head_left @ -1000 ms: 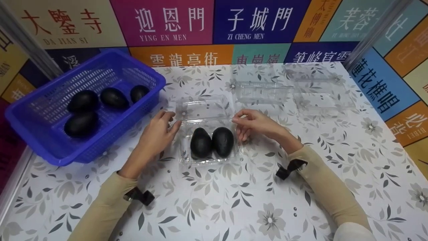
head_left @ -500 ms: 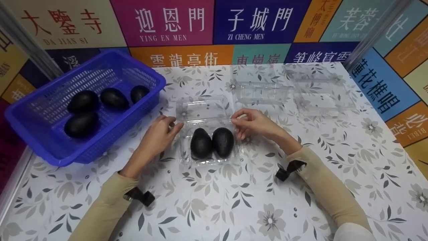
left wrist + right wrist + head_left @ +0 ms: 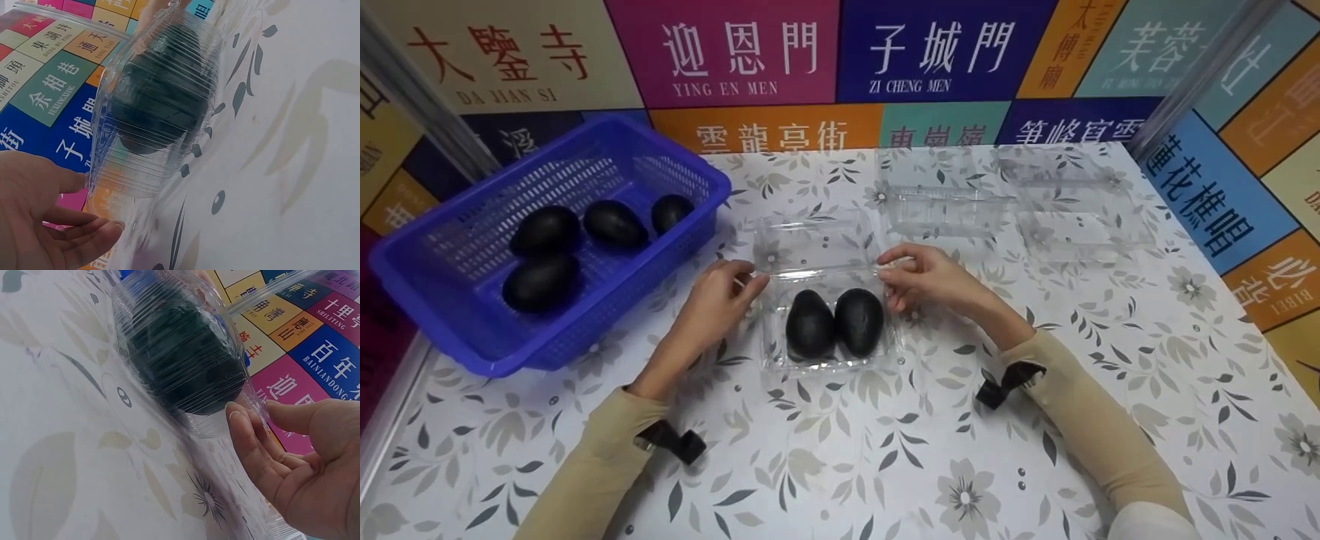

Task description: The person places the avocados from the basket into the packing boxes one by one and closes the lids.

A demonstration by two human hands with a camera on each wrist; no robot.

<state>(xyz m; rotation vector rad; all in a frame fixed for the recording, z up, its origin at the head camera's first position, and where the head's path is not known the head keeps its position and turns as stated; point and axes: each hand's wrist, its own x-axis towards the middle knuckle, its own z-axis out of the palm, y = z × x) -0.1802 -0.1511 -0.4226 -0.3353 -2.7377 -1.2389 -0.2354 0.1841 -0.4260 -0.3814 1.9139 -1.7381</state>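
Note:
In the head view, an opened clear plastic clamshell container (image 3: 832, 358) lies between my hands. Its bottom half holds two dark avocado-shaped fruits (image 3: 810, 324), (image 3: 859, 322), and its lid (image 3: 814, 240) is folded back on the far side. My left hand (image 3: 712, 304) has its thumb against the left end of the hinge rim, with fingers bent below it, as the left wrist view (image 3: 50, 219) shows. At the opposite end of the hinge my right hand (image 3: 926, 277) pinches the rim between thumb and fingertips. The ribbed wall partly veils the fruit in both wrist views.
A blue plastic basket (image 3: 607, 300) with several more dark fruits (image 3: 544, 231) stands at left. Further clear clamshells (image 3: 949, 210), (image 3: 1084, 232) lie opened at the back right. Printed panels (image 3: 742, 52) rise behind the floral tabletop (image 3: 840, 472).
My left hand has shifted slightly, its fingers lowering and its thumb coming closer to the container's rim. The right hand has edged slightly left. The fruits and container stay in place.

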